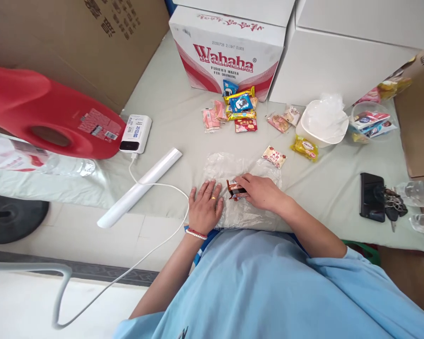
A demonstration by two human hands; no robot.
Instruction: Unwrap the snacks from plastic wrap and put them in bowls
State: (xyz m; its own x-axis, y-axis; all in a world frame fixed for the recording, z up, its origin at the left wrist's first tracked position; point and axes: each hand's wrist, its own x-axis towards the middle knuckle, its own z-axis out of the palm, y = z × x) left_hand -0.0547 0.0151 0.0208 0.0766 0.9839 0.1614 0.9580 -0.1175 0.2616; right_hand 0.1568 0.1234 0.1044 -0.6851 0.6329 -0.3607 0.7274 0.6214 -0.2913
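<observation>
My right hand (pixel 260 192) grips a small snack packet (pixel 235 189) in a dark brown and red wrapper, low over a clear plastic bag (pixel 229 165). The bag lies spread on the cloth-covered table (pixel 169 122). Flat beside the bag's left edge rests my left hand (pixel 205 205), fingers stretched out, holding nothing. Just beyond the right hand lies a cream and red snack packet (pixel 274 156). Farther back sits a heap of wrapped snacks (pixel 240 104) in blue, yellow and red, with pink packets (pixel 212 118) at its left.
A white bowl (pixel 313 134) with plastic inside and a clear tub (pixel 360 110) of packets stand back right, near a yellow packet (pixel 305 147). A phone (pixel 372 197) lies right. On the left are a power bank (pixel 136 134), its cable, a white tube (pixel 141 188) and a red jug (pixel 67 113).
</observation>
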